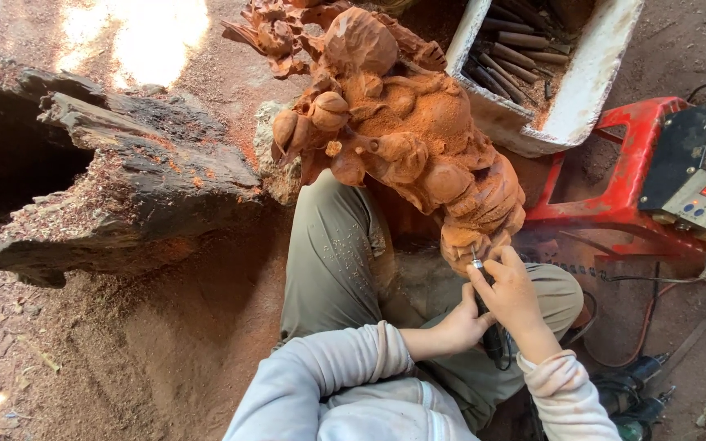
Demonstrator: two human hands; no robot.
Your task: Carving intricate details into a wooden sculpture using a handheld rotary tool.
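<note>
Both hands close around a slim rotary carving tool (484, 306), the right hand (513, 296) above the left hand (463, 325), its tip touching the lower end of a reddish wood carving (402, 131) propped over the person's knees. Right of the carving stands a red machine (647, 163) with a grey panel; above it, a white box (590, 82) of chisels.

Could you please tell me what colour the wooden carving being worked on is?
The wooden carving is reddish-orange, dusted with matching sawdust; the head view shows it best.

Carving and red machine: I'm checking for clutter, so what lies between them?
In the head view, only bare dusty ground separates the reddish wood carving from the red machine.
</note>
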